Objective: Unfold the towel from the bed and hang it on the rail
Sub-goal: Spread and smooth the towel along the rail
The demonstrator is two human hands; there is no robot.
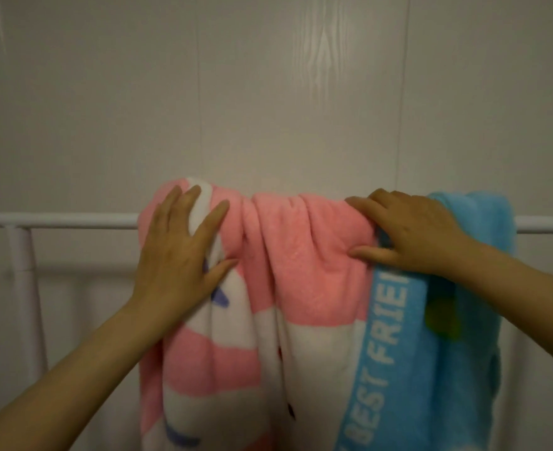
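Observation:
A pink, white and blue towel (301, 271) hangs draped over the white rail (57, 220), bunched in folds along the top. Its blue side carries white letters. My left hand (184, 252) lies flat on the towel's left part with fingers spread and straight. My right hand (408, 232) rests on the top of the towel where pink meets blue; its fingers curve over the rail and the thumb presses the pink cloth below. The rail is hidden under the towel between the hands.
The rail belongs to a white frame with an upright post (24, 275) at the left and a lower bar (83, 268). A pale panelled wall (268, 92) stands close behind. The rail shows again at the far right (548, 222).

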